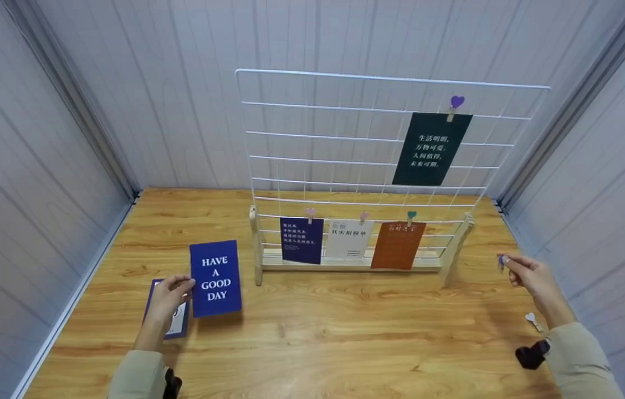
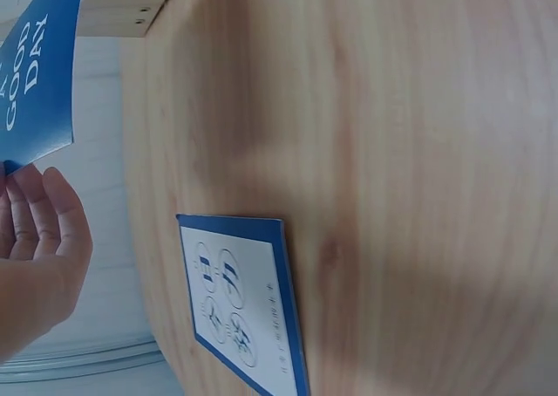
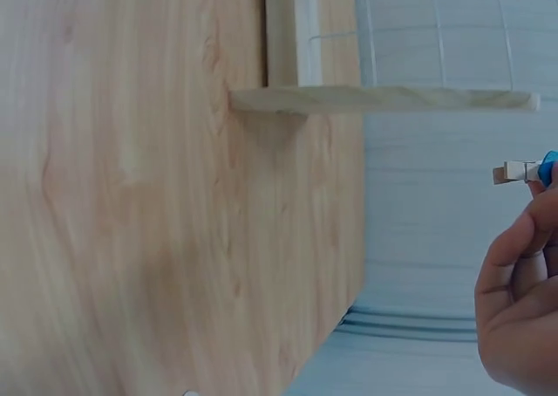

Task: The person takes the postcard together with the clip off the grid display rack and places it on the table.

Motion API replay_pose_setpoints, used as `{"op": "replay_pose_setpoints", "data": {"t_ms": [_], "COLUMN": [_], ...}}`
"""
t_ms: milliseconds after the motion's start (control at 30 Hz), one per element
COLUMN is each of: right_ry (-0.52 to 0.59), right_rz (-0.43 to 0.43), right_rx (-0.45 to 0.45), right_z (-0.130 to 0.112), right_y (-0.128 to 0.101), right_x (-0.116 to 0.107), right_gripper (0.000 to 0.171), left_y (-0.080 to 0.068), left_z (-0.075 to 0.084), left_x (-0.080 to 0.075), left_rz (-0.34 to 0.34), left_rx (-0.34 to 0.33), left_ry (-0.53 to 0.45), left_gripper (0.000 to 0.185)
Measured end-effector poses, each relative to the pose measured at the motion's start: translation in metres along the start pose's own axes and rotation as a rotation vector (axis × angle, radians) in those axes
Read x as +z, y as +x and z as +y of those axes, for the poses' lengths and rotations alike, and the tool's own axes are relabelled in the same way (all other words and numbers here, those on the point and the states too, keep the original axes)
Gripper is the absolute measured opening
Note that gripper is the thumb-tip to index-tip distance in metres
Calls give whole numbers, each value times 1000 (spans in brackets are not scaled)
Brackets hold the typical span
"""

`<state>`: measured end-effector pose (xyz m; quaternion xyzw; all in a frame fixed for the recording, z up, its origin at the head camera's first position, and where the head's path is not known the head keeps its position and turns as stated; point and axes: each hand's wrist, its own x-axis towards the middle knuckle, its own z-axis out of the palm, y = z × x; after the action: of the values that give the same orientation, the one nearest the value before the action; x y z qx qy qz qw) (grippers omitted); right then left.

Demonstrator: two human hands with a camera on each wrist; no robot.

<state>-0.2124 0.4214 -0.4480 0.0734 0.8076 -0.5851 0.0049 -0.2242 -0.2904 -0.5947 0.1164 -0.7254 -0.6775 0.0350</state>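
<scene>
Lower left of the head view: left hand [image 1: 171, 293] pinches the blue card [image 1: 215, 278] upright above the table [image 1: 346, 327]. Lower right: right hand [image 1: 528, 275] pinches a small clip [image 1: 501, 261]. Card pick-up appears done; next, bring both to the wire grid [image 1: 368, 160].

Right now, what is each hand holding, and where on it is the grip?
The left hand holds the blue "Have a good day" card by its lower left edge. The right hand pinches a small blue-topped clothespin at its tail end.
</scene>
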Motion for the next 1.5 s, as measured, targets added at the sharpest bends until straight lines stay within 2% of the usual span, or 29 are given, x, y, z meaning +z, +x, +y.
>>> {"op": "replay_pose_setpoints", "data": {"t_ms": [133, 233, 267, 333, 467, 567, 700, 867, 933, 967, 1133, 1200, 1367, 1500], "right_ry": [-78, -119, -134, -160, -207, -240, -286, -289, -287, -291, -360, -422, -539, -603], "right_rz": [3, 9, 11, 14, 19, 29, 51, 65, 50, 40, 24, 44, 65, 47], "right_rx": [27, 40, 42, 43, 48, 50, 47, 59, 73, 78, 104, 96, 94, 131], "right_z": [13, 22, 24, 29, 40, 49, 64, 80, 85, 88, 99, 103, 108, 108], "right_y": [-3, -4, -5, -6, -7, -9, -12, -15, -16, -17, -20, -21, -23, -25], "right_x": [-7, -11, -12, -14, -16, -17, -18, -22, -23, -24, -23, -22, -20, -19], "right_gripper": [50, 58, 59, 60, 57, 55, 52, 48, 46, 46, 44, 42, 40, 46], "left_y": [-1, -1, -3, -10, -35, -47, -43, -24, -21, -21, -46, -50, -49, -50], "left_z": [-5, -12, -10, -2, 32, 49, 41, 6, -1, -2, 37, 44, 40, 38], "left_x": [-1, -1, -1, 0, 7, 12, 10, 4, 5, 5, 15, 18, 19, 21], "left_rz": [23, 59, 54, 40, 3, -5, -21, -6, 15, 16, -6, 0, -5, -1], "left_rx": [-29, -45, -55, -73, -94, -88, -82, -80, -93, -108, -141, -133, -127, -127], "left_ry": [-6, -9, -9, -12, 16, 58, 36, 22, 28, 22, 110, 149, 205, 236], "left_gripper": [26, 26, 26, 28, 28, 26, 18, 16, 15, 14, 20, 21, 20, 20]}}
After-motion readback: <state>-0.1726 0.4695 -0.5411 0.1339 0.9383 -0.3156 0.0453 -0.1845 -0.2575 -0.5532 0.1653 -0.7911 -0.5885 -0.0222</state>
